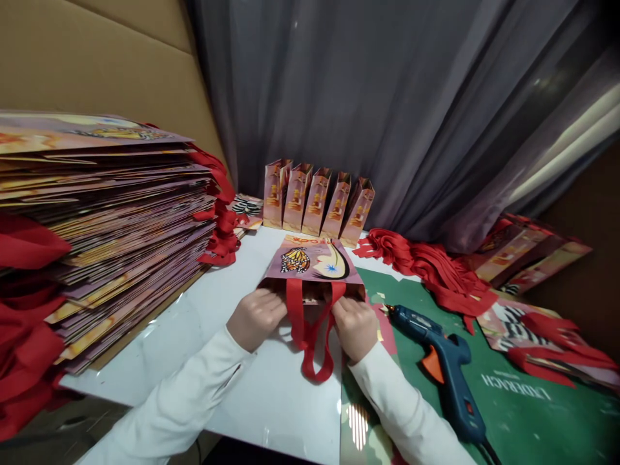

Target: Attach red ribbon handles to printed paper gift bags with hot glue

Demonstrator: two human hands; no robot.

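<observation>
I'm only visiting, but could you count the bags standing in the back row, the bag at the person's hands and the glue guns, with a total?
Bags standing in the back row: 5
Bag at the left hand and right hand: 1
Glue gun: 1
Total: 7

Tabletop (169, 336) room left, glue gun (453, 365) obstacle right
</observation>
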